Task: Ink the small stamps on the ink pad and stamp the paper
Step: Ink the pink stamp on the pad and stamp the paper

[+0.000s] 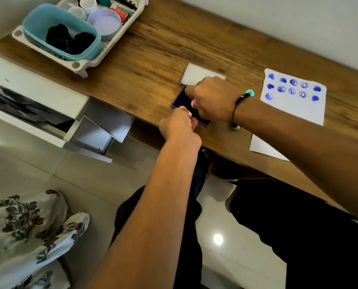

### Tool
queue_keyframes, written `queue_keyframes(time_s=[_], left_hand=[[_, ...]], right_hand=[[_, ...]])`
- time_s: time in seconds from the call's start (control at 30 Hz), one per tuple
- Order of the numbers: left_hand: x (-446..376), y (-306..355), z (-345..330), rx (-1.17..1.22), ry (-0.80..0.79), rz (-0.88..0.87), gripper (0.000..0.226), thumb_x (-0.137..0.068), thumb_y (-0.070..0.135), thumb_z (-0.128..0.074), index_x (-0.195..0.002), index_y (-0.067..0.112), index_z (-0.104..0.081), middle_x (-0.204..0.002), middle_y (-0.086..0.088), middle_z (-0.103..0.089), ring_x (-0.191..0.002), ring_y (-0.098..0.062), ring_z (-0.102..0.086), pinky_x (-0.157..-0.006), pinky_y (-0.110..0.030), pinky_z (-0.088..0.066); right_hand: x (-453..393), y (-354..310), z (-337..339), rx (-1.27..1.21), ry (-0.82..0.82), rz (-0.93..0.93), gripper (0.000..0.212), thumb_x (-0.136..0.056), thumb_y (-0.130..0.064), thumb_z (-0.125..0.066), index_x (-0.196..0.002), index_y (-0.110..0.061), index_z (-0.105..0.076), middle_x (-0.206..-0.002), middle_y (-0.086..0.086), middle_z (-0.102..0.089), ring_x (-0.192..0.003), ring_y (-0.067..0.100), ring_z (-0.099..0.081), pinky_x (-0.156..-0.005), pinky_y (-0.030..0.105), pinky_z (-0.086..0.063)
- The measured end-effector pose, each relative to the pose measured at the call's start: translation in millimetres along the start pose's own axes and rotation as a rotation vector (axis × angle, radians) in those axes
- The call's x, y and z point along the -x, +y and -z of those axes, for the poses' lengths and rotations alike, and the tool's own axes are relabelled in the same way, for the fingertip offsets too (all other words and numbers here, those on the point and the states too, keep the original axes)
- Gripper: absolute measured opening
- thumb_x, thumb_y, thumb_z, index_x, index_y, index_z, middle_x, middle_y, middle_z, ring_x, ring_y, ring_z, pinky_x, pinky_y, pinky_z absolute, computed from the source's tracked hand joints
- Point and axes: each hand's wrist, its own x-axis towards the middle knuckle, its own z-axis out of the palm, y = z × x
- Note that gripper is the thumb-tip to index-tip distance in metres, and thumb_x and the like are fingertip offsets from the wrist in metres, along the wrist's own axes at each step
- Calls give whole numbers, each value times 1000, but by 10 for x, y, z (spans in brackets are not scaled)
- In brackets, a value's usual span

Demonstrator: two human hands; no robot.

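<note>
Across the frame a wooden desk (153, 59) is seen; right, the paper (294, 105) lies stamped, thin, easily shifted. At centre the ink pad (182, 100) sits near the desk edge. Small pale stamps, light and stiff, seem pinched by left hand (179, 124) and right hand (212, 99); open room remains between.

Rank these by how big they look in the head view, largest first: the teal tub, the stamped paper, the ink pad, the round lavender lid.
1. teal tub and stamped paper: too close to call.
3. round lavender lid.
4. ink pad, though both hands cover much of it, so its place against the lid is unsure.
</note>
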Motion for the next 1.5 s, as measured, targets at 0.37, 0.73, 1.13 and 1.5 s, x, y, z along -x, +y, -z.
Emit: queue_keyframes(time_s=[0.37, 0.73, 1.13, 1.5], left_hand=[[66, -2, -13, 16, 25, 5, 22, -85, 2, -51, -64, 7, -47, -69, -7, -49, -58, -15, -49, -61, -24, -49], [99, 6, -14, 27, 38, 30, 14, -85, 3, -52, -72, 5, -49, -69, -8, -50, -59, -15, -50, -67, -28, -52], [260, -74, -40, 63, 82, -35, 4, -83, 1, -54, -87, 1, -53, -82, -10, -55, -59, -12, -53, -51, -20, -46], [447, -220, -276, -138, -180, -401, 12, -86, 14, -55, -80, 7, -62, -63, 3, -57, -60, -8, -54, -57, -17, -47]], right_hand=[[-60, -2, 137, -10, -107, 40, 17, -81, -12, -49, -95, -5, -55, -76, 9, -46, -72, 27, -42, -57, 32, -32], [-116, 5, 75, -98, -114, -19, 25, -78, -13, -52, -58, -18, -36, -57, -2, -34, -69, 26, -43, -45, 24, -20], [-120, -78, 114, -155, -93, -164, 28, -78, -16, -53, -56, -18, -36, -80, 13, -50, -76, 29, -49, -47, 27, -30], [1011, 567, 337, -1091, 493, -584, 8, -76, -20, -67, -74, -12, -68, -55, -3, -61, -41, 4, -50, -38, 17, -38]])
